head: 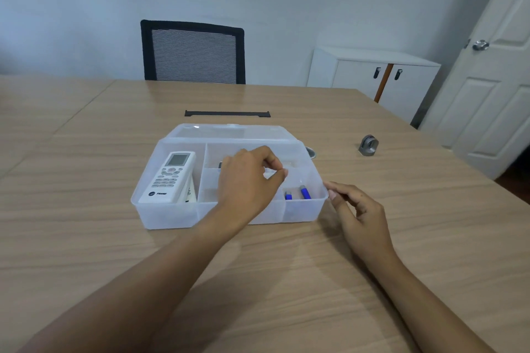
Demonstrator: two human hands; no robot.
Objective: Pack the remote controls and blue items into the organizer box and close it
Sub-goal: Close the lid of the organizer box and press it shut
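Observation:
A clear plastic organizer box sits open on the wooden table, its lid lying flat behind it. A white remote control leans in the left compartment, with a second one partly hidden under it. Two blue items lie in the front right compartment. My left hand hovers over the middle compartments with fingers curled and pinched; whether it holds anything is hidden. My right hand rests by the box's front right corner, fingertips touching the rim.
A small metal object stands on the table to the right of the box. A black strip lies behind the lid. A black mesh chair is at the far edge; a white cabinet and door are at right.

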